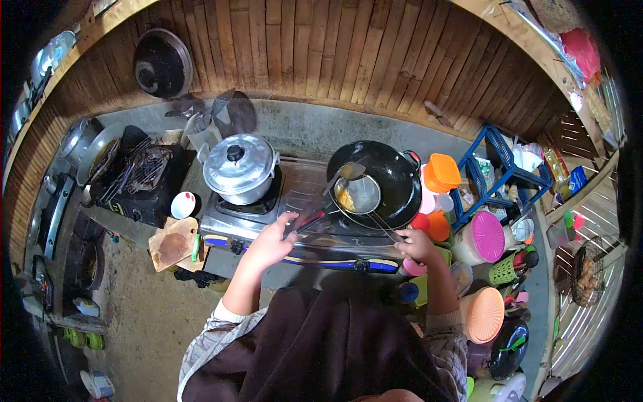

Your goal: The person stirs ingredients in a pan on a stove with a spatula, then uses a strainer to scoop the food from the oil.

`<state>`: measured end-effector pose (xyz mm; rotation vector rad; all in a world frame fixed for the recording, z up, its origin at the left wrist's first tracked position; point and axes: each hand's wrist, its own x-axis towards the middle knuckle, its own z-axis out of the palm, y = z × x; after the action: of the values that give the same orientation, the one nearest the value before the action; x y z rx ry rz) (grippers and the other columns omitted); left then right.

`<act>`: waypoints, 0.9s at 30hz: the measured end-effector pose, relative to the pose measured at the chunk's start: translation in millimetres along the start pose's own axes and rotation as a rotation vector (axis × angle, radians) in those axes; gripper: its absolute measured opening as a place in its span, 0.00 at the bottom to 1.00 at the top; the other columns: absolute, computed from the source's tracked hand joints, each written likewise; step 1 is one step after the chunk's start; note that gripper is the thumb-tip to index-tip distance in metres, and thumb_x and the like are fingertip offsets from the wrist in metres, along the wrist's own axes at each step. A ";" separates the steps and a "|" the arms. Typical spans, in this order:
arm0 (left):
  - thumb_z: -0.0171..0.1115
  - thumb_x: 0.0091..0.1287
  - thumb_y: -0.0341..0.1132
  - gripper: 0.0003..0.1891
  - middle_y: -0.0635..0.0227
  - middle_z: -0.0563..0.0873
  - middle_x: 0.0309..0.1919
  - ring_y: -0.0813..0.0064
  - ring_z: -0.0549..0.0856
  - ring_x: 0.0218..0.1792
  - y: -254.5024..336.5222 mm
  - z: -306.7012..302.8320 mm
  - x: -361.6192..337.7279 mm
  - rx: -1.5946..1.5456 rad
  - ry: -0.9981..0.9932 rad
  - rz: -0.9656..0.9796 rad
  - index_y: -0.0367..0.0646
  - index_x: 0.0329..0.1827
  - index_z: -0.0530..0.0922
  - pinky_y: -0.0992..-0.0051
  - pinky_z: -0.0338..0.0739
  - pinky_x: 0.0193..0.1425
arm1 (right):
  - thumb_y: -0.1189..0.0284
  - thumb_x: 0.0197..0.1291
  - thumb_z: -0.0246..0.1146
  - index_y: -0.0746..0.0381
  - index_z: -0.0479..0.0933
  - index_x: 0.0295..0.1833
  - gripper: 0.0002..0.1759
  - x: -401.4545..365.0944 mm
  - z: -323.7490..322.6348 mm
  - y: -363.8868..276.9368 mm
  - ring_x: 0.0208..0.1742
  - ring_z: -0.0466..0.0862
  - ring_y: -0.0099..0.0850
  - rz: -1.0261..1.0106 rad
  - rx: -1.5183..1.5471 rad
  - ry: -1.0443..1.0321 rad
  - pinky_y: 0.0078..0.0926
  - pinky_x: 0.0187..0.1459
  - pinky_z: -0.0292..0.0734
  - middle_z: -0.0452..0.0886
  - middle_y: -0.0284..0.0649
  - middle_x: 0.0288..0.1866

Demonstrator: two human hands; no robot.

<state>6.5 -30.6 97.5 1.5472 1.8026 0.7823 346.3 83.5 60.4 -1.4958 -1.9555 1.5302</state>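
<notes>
My left hand (270, 242) is closed, its fingers around the blurred handle end of a spatula (351, 171). The spatula's blade reaches over the wok and the strainer's far rim. In my right hand (418, 246) is the thin wire handle of a round strainer (365, 193). The strainer is held over the left part of a black wok (400, 175), and a small heap of golden-brown food (345, 199) lies at its left side. The wok sits on the right side of a gas stove (305, 187). Its red-and-black handle points toward my left hand.
A lidded aluminium pot (239, 167) stands on the left burner. Farther left are a white cup (183, 205), a cutting board (175, 245) and a black grill stove (144, 174). Plastic jars, including a pink-lidded one (487, 236), and a blue rack (499, 171) crowd the right.
</notes>
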 end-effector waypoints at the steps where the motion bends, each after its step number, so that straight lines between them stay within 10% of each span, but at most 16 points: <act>1: 0.54 0.58 0.33 0.22 0.44 0.79 0.40 0.48 0.78 0.45 -0.8 0.0 -0.1 0.000 0.003 0.000 0.41 0.56 0.66 0.62 0.71 0.49 | 0.76 0.53 0.58 0.66 0.71 0.53 0.19 2.2 -0.1 -0.2 0.16 0.69 0.17 0.025 0.052 -0.007 0.17 0.17 0.62 0.75 0.34 0.22; 12: 0.54 0.59 0.33 0.21 0.45 0.80 0.37 0.49 0.80 0.43 -14.3 3.7 1.5 -0.069 0.068 0.050 0.42 0.57 0.66 0.64 0.72 0.47 | 0.73 0.49 0.62 0.66 0.72 0.47 0.18 15.8 -32.7 31.7 0.15 0.73 0.23 -0.207 -0.046 0.261 0.24 0.17 0.68 0.74 0.36 0.19; 18: 0.54 0.59 0.32 0.21 0.45 0.80 0.36 0.49 0.80 0.42 -8.6 1.4 -0.4 -0.072 0.055 0.043 0.41 0.56 0.66 0.64 0.72 0.46 | 0.72 0.47 0.61 0.66 0.70 0.37 0.13 28.8 -35.8 37.6 0.26 0.79 0.48 -0.386 -0.756 0.602 0.43 0.28 0.74 0.77 0.51 0.26; 20: 0.54 0.59 0.33 0.21 0.45 0.80 0.36 0.50 0.80 0.41 -10.9 3.4 0.7 -0.071 0.062 0.056 0.41 0.56 0.66 0.64 0.72 0.46 | 0.70 0.49 0.60 0.66 0.73 0.41 0.14 40.9 -28.4 46.9 0.33 0.77 0.55 -0.133 -0.744 0.619 0.41 0.33 0.73 0.78 0.56 0.31; 27: 0.54 0.58 0.33 0.21 0.46 0.80 0.33 0.50 0.81 0.38 -12.4 7.9 0.9 -0.068 0.075 0.087 0.42 0.57 0.66 0.64 0.72 0.43 | 0.76 0.49 0.58 0.70 0.68 0.54 0.23 45.7 7.2 38.1 0.19 0.79 0.31 -0.171 -0.511 0.441 0.30 0.24 0.75 0.79 0.52 0.29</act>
<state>5.0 -31.1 82.9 1.5792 1.7533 0.9450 342.2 113.7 8.8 -1.6126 -2.2038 0.5783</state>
